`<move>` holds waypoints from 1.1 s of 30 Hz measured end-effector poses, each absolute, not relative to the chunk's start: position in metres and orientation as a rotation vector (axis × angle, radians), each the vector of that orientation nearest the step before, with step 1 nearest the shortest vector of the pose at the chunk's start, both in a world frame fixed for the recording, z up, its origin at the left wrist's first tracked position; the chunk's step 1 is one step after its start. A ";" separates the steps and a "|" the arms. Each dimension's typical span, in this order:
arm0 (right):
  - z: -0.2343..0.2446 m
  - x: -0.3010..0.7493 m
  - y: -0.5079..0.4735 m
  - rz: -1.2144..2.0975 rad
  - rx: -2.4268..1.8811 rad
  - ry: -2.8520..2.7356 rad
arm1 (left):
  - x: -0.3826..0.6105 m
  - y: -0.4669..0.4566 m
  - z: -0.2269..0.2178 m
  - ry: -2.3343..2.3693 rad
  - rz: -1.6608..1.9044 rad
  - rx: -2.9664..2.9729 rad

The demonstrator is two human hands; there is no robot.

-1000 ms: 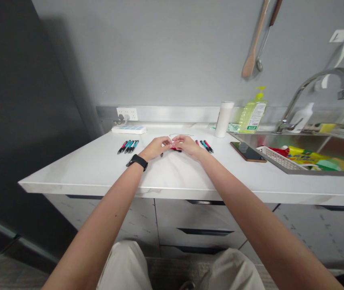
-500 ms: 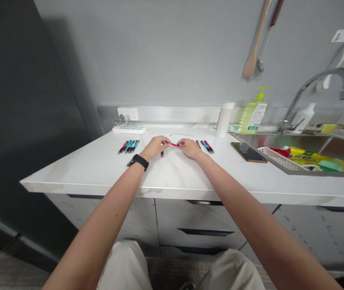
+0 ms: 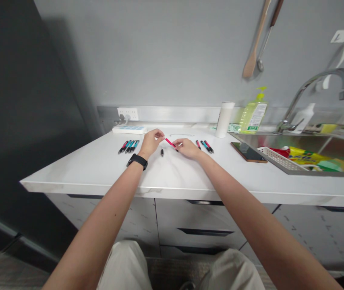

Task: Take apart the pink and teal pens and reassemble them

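Black pen piece (image 3: 162, 152) lies nearest on white countertop (image 3: 99, 169). Just beyond, right hand (image 3: 187, 148) pinches pink pen barrel (image 3: 170, 142) aslant; left hand (image 3: 152, 143), fingertips bunched near its far end, any hold unclear. Power strip (image 3: 129, 129) farther back.

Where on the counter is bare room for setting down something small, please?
Bare patches: between the pens at left and the counter's front edge, and between the smartphone and that edge. The middle is crowded: the right hand holds a pink pen barrel, with the left hand and a black pen piece close by.
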State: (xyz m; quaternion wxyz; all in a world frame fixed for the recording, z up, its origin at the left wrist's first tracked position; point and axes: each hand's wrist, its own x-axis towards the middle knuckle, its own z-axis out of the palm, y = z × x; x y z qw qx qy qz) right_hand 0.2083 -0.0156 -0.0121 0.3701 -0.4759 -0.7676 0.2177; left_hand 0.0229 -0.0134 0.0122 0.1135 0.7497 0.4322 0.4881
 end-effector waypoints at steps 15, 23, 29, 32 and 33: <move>-0.016 0.208 -0.010 0.655 -1.108 -1.896 | 0.022 -0.006 0.010 1.119 1.425 2.187; -0.011 0.206 -0.011 0.772 -1.135 -1.711 | 0.022 -0.007 0.003 1.608 1.284 2.018; 0.002 0.207 -0.018 0.950 -1.169 -1.404 | 0.018 -0.007 -0.005 1.805 0.779 2.096; 0.007 0.208 -0.021 1.027 -1.135 -1.273 | 0.018 -0.006 -0.004 1.802 0.778 2.080; 0.008 0.209 -0.021 1.040 -1.123 -1.235 | 0.018 -0.006 -0.004 1.788 0.803 2.043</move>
